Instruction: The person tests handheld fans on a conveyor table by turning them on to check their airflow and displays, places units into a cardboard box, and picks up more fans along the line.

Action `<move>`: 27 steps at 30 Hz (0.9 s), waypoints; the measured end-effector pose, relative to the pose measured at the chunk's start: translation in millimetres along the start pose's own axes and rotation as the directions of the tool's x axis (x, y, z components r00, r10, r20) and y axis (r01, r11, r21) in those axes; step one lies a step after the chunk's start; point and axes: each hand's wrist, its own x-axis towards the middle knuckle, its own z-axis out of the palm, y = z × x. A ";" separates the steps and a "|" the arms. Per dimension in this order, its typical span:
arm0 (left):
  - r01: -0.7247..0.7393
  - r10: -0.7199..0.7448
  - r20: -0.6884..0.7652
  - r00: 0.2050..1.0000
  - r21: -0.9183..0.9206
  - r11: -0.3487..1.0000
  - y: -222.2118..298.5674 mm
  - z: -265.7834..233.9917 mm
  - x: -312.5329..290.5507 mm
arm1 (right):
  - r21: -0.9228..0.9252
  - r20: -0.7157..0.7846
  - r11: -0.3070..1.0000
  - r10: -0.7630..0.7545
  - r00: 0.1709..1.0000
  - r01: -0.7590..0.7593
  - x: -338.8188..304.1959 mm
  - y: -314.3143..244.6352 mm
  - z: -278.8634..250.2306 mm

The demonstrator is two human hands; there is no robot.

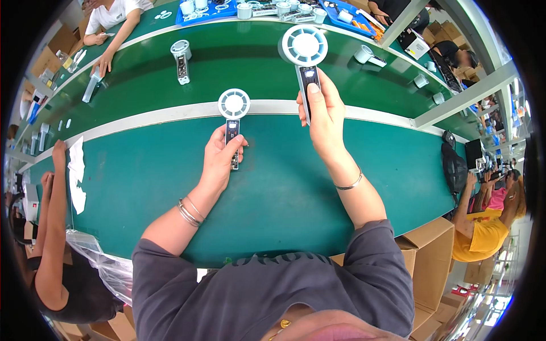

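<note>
My left hand (219,153) is closed around the handle of a small handheld fan (234,104), held upright over the near green work surface. The fan has a round pale grille, and its handle's open face shows a dark strip with small parts. Farther right and farther out, my right hand (323,113) grips a second handheld fan (305,45) of the same kind, thumb pressed on its handle. That fan is raised over the green belt, its grille toward me. A third handheld fan (181,59) lies on the belt, left of both hands, touched by neither.
A pale rail (364,115) divides the near green table (301,187) from the green belt (239,68). Another fan (368,55) lies at the belt's right. Blue trays (207,13) of parts stand beyond. A cardboard box (429,256) is at my right. Other people sit around.
</note>
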 end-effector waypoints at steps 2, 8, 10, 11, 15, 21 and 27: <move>0.000 0.000 -0.003 1.000 -0.004 1.000 -1.2 -1.0 0.4 | -0.006 0.007 1.000 0.000 1.000 0.000 2.1 1.6 1.1; -0.012 0.011 -0.012 1.000 -0.023 1.000 -1.6 -0.7 1.5 | -0.076 -0.007 0.993 0.085 0.996 -0.085 33.2 30.3 12.2; -0.017 0.016 -0.022 1.000 -0.032 0.999 -0.5 -0.6 0.7 | -0.126 -0.041 0.982 0.136 0.990 -0.140 57.6 51.1 20.9; -0.006 0.005 -0.022 1.000 -0.047 0.999 1.5 0.5 -0.3 | -0.194 -0.045 0.961 0.190 0.981 -0.195 70.7 59.0 25.6; 0.004 -0.006 -0.029 1.000 -0.074 0.997 1.5 0.0 -0.9 | -0.273 -0.067 0.915 0.289 0.955 -0.296 130.1 111.8 44.0; 0.004 -0.001 0.058 0.998 -0.050 0.999 0.2 10.0 -0.8 | -0.930 0.021 0.367 0.041 0.999 0.005 168.9 175.6 30.8; -0.171 0.167 0.055 0.984 0.071 0.983 1.4 0.8 -9.5 | -0.622 0.249 0.776 0.066 0.966 0.107 78.9 72.9 45.8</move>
